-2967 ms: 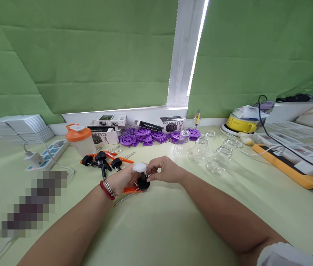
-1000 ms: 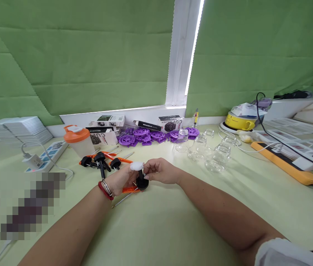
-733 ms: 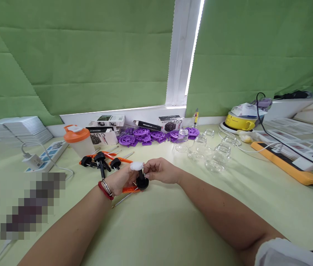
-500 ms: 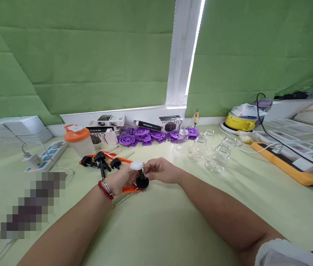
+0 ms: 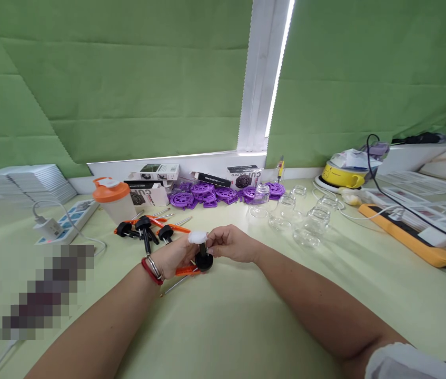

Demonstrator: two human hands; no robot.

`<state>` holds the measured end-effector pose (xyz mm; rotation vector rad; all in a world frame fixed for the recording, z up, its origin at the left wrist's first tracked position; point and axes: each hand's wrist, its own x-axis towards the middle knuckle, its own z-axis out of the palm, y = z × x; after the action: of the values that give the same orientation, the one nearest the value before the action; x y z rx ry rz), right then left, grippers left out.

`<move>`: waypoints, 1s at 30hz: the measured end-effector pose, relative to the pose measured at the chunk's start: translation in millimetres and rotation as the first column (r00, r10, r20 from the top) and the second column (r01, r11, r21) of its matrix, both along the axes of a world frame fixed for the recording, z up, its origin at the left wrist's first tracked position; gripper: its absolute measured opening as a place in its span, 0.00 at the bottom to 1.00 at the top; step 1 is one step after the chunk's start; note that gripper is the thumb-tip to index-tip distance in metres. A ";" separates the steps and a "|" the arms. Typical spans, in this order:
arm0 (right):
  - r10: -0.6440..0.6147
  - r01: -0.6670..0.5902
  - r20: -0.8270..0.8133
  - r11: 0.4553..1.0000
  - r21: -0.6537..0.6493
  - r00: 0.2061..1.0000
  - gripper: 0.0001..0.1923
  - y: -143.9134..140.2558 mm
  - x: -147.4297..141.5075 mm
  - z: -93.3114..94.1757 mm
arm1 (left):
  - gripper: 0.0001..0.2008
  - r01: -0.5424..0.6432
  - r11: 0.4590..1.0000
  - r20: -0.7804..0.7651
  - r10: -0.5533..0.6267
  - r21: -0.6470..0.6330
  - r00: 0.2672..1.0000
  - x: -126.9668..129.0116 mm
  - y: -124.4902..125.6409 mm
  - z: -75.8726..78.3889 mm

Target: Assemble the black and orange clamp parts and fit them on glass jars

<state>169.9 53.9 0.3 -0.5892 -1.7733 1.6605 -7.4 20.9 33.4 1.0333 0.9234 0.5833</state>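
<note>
Both hands, left [image 5: 175,256] and right [image 5: 231,245], pinch one white-capped black knob [image 5: 202,252], seemingly.

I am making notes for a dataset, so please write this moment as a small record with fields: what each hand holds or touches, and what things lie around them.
left hand: grips a small black part with a white cap
right hand: fingertips pinch at the same part, just under the cap
under the hands: orange-handled tool on the green table
behind, left: more black parts, orange-lidded shaker bottle
behind, centre: purple discs
behind, right: clear glass jars
</note>
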 end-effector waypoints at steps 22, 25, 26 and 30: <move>-0.064 0.064 -0.001 0.998 -0.019 0.998 0.10 1.0 -0.9 -3.3 | 0.20 -0.010 1.000 -0.012 0.010 -0.021 1.000 -0.1 1.2 0.1; -0.062 0.061 -0.019 0.998 -0.023 0.998 0.11 1.2 -0.6 -4.2 | 0.17 -0.009 1.000 0.001 0.009 -0.027 1.000 -0.9 1.6 -0.2; -0.062 0.061 -0.026 0.998 -0.026 0.998 0.11 0.9 -0.6 -4.2 | 0.16 -0.006 1.000 0.003 0.006 -0.030 1.000 -1.0 1.6 0.0; -0.073 0.072 -0.023 0.996 -0.049 0.997 0.13 -1.1 -0.7 -2.5 | 0.15 0.005 1.000 0.009 -0.005 -0.029 1.000 -0.7 1.1 2.0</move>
<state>169.2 52.8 -2.3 -0.6441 -1.6788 1.6579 -8.1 22.0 35.4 1.0058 0.9192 0.5679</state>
